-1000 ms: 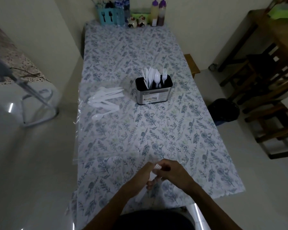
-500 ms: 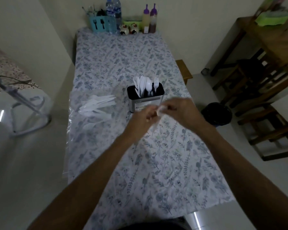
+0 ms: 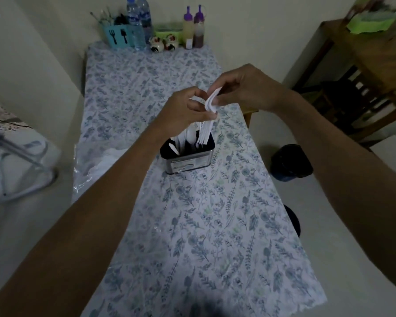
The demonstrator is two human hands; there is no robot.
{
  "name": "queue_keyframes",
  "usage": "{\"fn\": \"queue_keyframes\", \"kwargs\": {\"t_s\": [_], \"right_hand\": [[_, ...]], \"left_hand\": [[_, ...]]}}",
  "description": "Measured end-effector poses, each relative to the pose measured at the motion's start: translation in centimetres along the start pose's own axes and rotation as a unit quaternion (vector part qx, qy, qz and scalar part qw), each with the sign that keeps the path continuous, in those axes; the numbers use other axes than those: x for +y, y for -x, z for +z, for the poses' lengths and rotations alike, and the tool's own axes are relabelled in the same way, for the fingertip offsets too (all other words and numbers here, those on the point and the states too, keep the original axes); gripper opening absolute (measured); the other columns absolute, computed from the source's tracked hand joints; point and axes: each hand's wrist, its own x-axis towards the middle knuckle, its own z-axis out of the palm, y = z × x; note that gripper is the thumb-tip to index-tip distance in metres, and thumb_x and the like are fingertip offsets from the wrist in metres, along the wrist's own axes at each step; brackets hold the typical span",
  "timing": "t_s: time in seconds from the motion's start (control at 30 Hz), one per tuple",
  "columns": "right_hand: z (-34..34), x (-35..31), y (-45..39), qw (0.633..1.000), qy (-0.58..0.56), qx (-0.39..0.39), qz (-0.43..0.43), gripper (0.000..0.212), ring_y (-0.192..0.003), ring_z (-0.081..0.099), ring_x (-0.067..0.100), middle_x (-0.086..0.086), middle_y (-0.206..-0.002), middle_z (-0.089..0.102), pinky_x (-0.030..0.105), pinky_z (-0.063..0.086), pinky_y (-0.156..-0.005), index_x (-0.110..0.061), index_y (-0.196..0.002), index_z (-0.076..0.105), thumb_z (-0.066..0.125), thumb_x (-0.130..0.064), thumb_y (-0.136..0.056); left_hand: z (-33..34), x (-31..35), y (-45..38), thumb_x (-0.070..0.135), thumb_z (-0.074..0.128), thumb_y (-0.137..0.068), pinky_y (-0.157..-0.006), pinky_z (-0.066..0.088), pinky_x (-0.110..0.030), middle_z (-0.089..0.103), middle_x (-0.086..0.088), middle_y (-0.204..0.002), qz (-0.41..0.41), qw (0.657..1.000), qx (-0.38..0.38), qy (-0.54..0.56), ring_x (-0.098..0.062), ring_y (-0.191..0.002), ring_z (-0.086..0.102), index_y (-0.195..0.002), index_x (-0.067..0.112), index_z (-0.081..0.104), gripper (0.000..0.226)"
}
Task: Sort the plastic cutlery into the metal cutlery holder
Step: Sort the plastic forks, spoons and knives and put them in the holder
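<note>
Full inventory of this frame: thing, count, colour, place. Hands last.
metal cutlery holder: 1, silver, dark inside, table centre
white cutlery bundle: count unclear, in both hands, tips down over holder
cutlery in holder: several, white
plastic wrap: 1, clear, table's left edge
tablecloth: 1, blue-green floral
water bottles: 2, clear, far end
sauce bottles: 2, purple caps, far end
teal caddy: 1, far left
bin: 1, dark, floor right
left hand: pinching bundle
right hand: pinching bundle top
</note>
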Motion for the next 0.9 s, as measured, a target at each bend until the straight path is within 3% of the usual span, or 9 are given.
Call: {"fn": "queue_keyframes", "kwargs": {"t_s": [0.1, 0.17, 0.3, 0.37, 0.43, 0.53, 0.7, 0.9], "right_hand": [[0.3, 2.1, -1.3, 0.995, -0.075, 0.022, 0.058, 0.037, -0.103, 0.072, 0.022, 0.012, -0.109, 0.075, 0.039, 0.057, -0.097, -0.004, -0.120, 0.070, 0.078, -0.004, -0.084], [1.0, 3.2, -1.8, 0.989, -0.098, 0.030, 0.106, 0.046, -0.106, 0.071, 0.014, 0.008, -0.114, 0.074, 0.036, 0.055, -0.099, -0.009, -0.128, 0.065, 0.079, -0.012, -0.085], [3.7, 5.3, -2.8, 0.989, 0.013, 0.101, 0.104, 0.046, -0.101, 0.070, 0.009, 0.001, -0.110, 0.074, 0.029, 0.057, -0.093, -0.014, -0.121, 0.071, 0.084, -0.031, -0.080], [4.8, 6.3, -3.6, 0.986, 0.035, 0.134, 0.097, 0.039, -0.102, 0.069, 0.010, 0.001, -0.111, 0.074, 0.027, 0.057, -0.091, -0.014, -0.116, 0.074, 0.082, -0.029, -0.081], [5.4, 7.1, -4.5, 0.985, 0.052, 0.136, 0.094, 0.035, -0.103, 0.068, 0.010, 0.001, -0.114, 0.073, 0.014, 0.054, -0.085, -0.014, -0.115, 0.074, 0.079, -0.025, -0.082], [5.4, 7.9, -5.3, 0.986, 0.061, 0.124, 0.092, 0.034, -0.102, 0.067, 0.010, 0.002, -0.115, 0.073, 0.001, 0.046, -0.074, -0.014, -0.116, 0.074, 0.076, -0.020, -0.083], [4.6, 8.8, -5.5, 0.988, 0.062, 0.104, 0.098, 0.036, -0.108, 0.066, 0.013, 0.005, -0.121, 0.071, 0.001, 0.043, -0.075, -0.013, -0.119, 0.072, 0.072, -0.015, -0.083], [4.1, 9.5, -5.1, 0.990, 0.052, 0.080, 0.102, 0.039, -0.113, 0.063, 0.011, 0.005, -0.126, 0.068, 0.000, 0.042, -0.073, -0.013, -0.120, 0.072, 0.069, -0.011, -0.081]], "left_hand": [[1.2, -2.0, -1.5, 0.013, 0.088, -0.077, -0.083, 0.063, -0.036, 0.080, -0.003, -0.092, 0.008, 0.995, 0.091, -0.026, -0.016, -0.087, 0.077, -0.112, 0.015, 0.070, 0.039], [2.3, -3.8, -2.0, 0.015, 0.085, -0.081, -0.083, 0.062, -0.031, 0.080, -0.005, -0.095, 0.020, 0.985, 0.156, -0.072, -0.011, -0.085, 0.077, -0.114, 0.010, 0.071, 0.036], [4.5, -6.6, -2.4, 0.019, 0.082, -0.084, -0.073, 0.057, -0.018, 0.080, -0.008, -0.091, 0.051, 0.950, 0.257, -0.171, -0.008, -0.078, 0.074, -0.112, 0.006, 0.071, 0.033], [5.2, -7.5, -2.8, 0.023, 0.082, -0.084, -0.070, 0.058, -0.024, 0.079, -0.006, -0.088, 0.042, 0.932, 0.296, -0.205, -0.013, -0.076, 0.074, -0.109, 0.007, 0.071, 0.032], [5.5, -8.1, -3.1, 0.024, 0.082, -0.083, -0.068, 0.058, -0.028, 0.078, -0.003, -0.084, 0.036, 0.920, 0.327, -0.214, -0.013, -0.074, 0.074, -0.104, 0.008, 0.071, 0.029], [5.9, -8.4, -3.6, 0.026, 0.083, -0.083, -0.066, 0.057, -0.021, 0.077, 0.001, -0.083, 0.032, 0.913, 0.348, -0.210, -0.006, -0.073, 0.072, -0.100, 0.008, 0.070, 0.027], [6.8, -8.5, -4.4, 0.024, 0.084, -0.082, -0.065, 0.053, -0.010, 0.078, 0.000, -0.083, 0.014, 0.914, 0.357, -0.190, 0.000, -0.071, 0.070, -0.098, 0.008, 0.070, 0.026], [7.5, -8.7, -4.5, 0.026, 0.084, -0.081, -0.071, 0.061, -0.032, 0.077, 0.003, -0.083, -0.011, 0.915, 0.353, -0.195, -0.006, -0.074, 0.073, -0.100, 0.011, 0.068, 0.030]]}}
